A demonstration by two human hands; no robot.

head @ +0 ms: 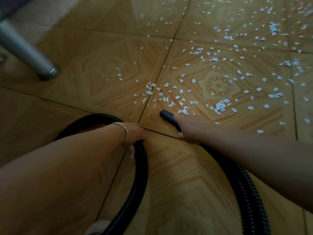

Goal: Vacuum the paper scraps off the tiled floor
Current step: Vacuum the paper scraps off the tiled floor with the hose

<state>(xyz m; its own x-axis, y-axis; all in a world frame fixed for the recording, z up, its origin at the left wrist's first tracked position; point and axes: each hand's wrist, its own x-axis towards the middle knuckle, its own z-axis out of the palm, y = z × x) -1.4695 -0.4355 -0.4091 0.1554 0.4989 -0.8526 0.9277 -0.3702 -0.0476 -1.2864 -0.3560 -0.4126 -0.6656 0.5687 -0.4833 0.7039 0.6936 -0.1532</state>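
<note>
The right hand (189, 128) is clenched around the rigid black nozzle (167, 116), at the point where it joins the corrugated hose (245, 192). The nozzle mouth points toward 10 o'clock and lies close to the tiled floor (84, 102), just beside a tile joint; contact with the floor cannot be confirmed. The nearest paper scraps (183, 110) lie at 2 o'clock from the mouth, just beside the thumb. From there the scraps spread toward 12 and 2 o'clock, up to the upper right edge of the view. A denser clump (220, 106) lies at 3 o'clock from the nozzle. The left hand (135, 135) grasps a second run of the hose, which loops out toward 9 o'clock and also runs down toward 6 o'clock. A thin bracelet (125, 133) encircles the left wrist. A metal furniture leg (33, 53) stands at 10 o'clock, well apart from the scraps.
</note>
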